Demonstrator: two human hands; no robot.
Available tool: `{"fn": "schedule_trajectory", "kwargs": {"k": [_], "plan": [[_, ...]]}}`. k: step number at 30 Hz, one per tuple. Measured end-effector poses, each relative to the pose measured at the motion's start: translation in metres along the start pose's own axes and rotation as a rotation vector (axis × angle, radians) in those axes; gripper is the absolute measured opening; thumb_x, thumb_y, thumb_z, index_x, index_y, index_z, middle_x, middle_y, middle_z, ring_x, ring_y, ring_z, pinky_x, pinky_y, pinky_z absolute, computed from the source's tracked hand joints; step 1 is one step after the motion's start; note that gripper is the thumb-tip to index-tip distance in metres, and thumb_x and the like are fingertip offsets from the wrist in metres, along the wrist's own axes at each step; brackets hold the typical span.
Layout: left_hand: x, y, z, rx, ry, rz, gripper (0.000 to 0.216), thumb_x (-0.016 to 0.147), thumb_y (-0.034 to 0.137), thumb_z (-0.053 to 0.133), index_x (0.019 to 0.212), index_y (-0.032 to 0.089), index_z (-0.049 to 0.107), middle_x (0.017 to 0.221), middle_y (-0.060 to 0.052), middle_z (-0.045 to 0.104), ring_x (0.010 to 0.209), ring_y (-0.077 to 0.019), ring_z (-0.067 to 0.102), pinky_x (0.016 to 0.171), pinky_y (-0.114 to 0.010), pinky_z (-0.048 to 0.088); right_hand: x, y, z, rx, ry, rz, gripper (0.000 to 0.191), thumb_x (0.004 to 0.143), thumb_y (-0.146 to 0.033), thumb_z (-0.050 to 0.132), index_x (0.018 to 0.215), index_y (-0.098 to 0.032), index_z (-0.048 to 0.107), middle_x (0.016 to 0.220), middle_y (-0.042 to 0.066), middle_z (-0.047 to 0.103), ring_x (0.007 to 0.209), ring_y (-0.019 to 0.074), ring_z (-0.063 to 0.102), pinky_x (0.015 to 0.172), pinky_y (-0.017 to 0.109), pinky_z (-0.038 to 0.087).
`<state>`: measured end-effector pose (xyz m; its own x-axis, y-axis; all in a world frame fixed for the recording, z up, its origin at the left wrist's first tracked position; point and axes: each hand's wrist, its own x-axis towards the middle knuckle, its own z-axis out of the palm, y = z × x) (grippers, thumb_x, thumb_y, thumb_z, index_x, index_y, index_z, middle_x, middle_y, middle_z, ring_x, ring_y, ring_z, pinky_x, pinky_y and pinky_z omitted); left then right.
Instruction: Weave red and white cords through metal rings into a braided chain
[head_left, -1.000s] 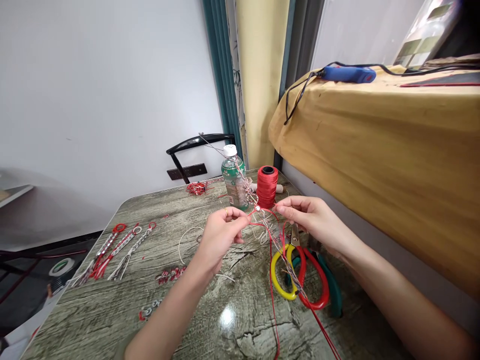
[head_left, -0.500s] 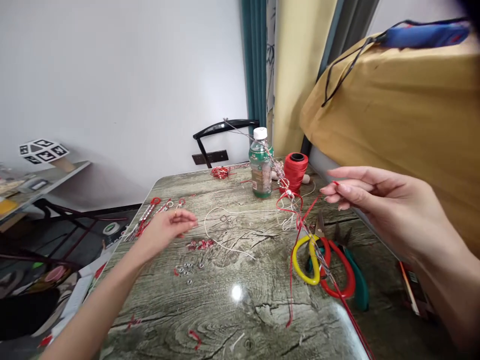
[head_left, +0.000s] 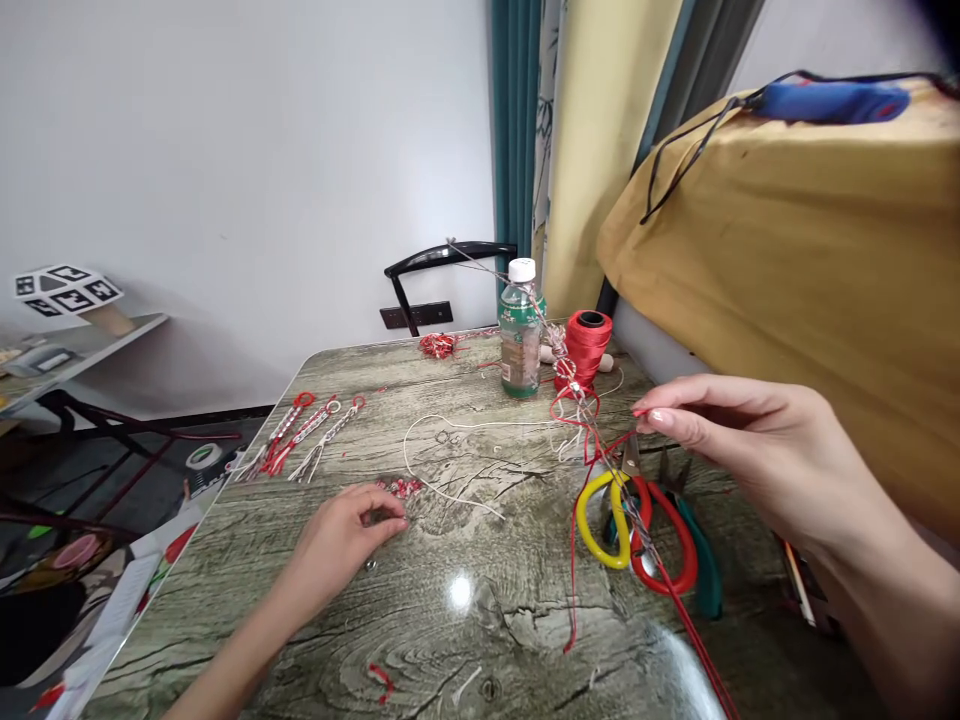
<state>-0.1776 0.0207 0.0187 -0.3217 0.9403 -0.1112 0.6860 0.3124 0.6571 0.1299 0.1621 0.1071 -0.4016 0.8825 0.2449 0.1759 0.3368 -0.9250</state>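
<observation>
1. Knotted strand (head_left: pixel 574 388), red and whitish: right of centre in the frame, its pale knot just in front of the red spool (head_left: pixel 587 350).
2. Red cord (head_left: pixel 619 439): runs from beside the strand toward the right; its loops lie about the knot, and a loose length trails to the lower centre.
3. Your right hand (head_left: pixel 739 430), right of the frame: thumb and forefinger pinched on the red cord, drawing it off to the side of the strand.
4. Your left hand (head_left: pixel 349 535), lower left of centre: fingers curled, thumb and forefinger tips near each other, beside the red-and-silver beads (head_left: pixel 405 488) and a small metal ring (head_left: pixel 371 565). You may have something between the tips; at this angle it cannot be told.
5. Change: a second ago both your hands were at the knot; your left has since gone to the small parts, so your right alone minds the cord.
6. Direction: the strand's long axis slants from the chair back (head_left: pixel 405 262), upper centre, down past the bottle (head_left: pixel 520 345), over the scissors (head_left: pixel 685 535), to the lower-right edge, its red tails pointing that way.
7. Outlying: white cord (head_left: pixel 407 450), centre; three braided tassels (head_left: pixel 306 430), left of centre.
</observation>
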Motion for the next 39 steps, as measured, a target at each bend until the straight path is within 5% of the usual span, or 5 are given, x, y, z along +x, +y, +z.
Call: {"fn": "schedule_trajectory", "kwargs": {"k": [2, 6, 13, 24, 39], "plan": [[0.0, 0.021, 0.002, -0.219, 0.044, -0.08, 0.014, 0.066, 0.032, 0.063, 0.071, 0.019, 0.063, 0.074, -0.003, 0.064, 0.074, -0.0208, 0.058, 0.069, -0.032, 0.044, -0.001, -0.003, 0.001, 0.006, -0.037, -0.002, 0.009, 0.068, -0.029, 0.068, 0.075, -0.023, 0.068, 0.074, -0.001, 0.065, 0.067, 0.0119, 0.058, 0.059, 0.021, 0.046], [0.001, 0.087, 0.013, -0.692, 0.022, 0.027, 0.014, 0.062, 0.024, 0.07, 0.07, 0.018, 0.062, 0.068, 0.001, 0.063, 0.064, -0.0115, 0.057, 0.06, -0.021, 0.045, -0.005, -0.012, 0.005, 0.006, -0.114, -0.068, 0.005, 0.072, -0.026, 0.065, 0.073, -0.021, 0.066, 0.074, -0.001, 0.063, 0.068, 0.0108, 0.057, 0.06, 0.02, 0.045], [0.004, 0.167, 0.036, -1.223, -0.191, 0.139, 0.012, 0.062, 0.01, 0.071, 0.07, 0.016, 0.064, 0.067, 0.003, 0.064, 0.061, -0.006, 0.057, 0.055, -0.013, 0.047, -0.017, -0.018, 0.012, -0.09, -0.103, -0.185, 0.004, 0.074, -0.02, 0.063, 0.077, -0.02, 0.066, 0.074, -0.001, 0.065, 0.068, 0.0105, 0.059, 0.062, 0.021, 0.046], [0.005, 0.173, 0.047, -1.344, -0.175, 0.095, 0.009, 0.064, 0.011, 0.07, 0.068, 0.016, 0.063, 0.065, 0.003, 0.063, 0.058, -0.0059, 0.056, 0.047, -0.012, 0.048, -0.018, -0.02, 0.01, -0.135, -0.066, -0.277, 0.005, 0.076, -0.015, 0.06, 0.077, -0.018, 0.064, 0.075, -0.001, 0.062, 0.069, 0.0095, 0.056, 0.062, 0.021, 0.044], [0.005, 0.173, 0.051, -1.438, -0.31, 0.008, 0.003, 0.07, 0.016, 0.066, 0.072, 0.017, 0.064, 0.062, 0.002, 0.065, 0.055, -0.0062, 0.059, 0.047, -0.011, 0.048, -0.02, -0.023, 0.009, -0.204, -0.119, -0.241, 0.007, 0.078, -0.017, 0.058, 0.078, -0.019, 0.064, 0.077, 0.0, 0.06, 0.07, 0.0111, 0.056, 0.063, 0.022, 0.044]]}}
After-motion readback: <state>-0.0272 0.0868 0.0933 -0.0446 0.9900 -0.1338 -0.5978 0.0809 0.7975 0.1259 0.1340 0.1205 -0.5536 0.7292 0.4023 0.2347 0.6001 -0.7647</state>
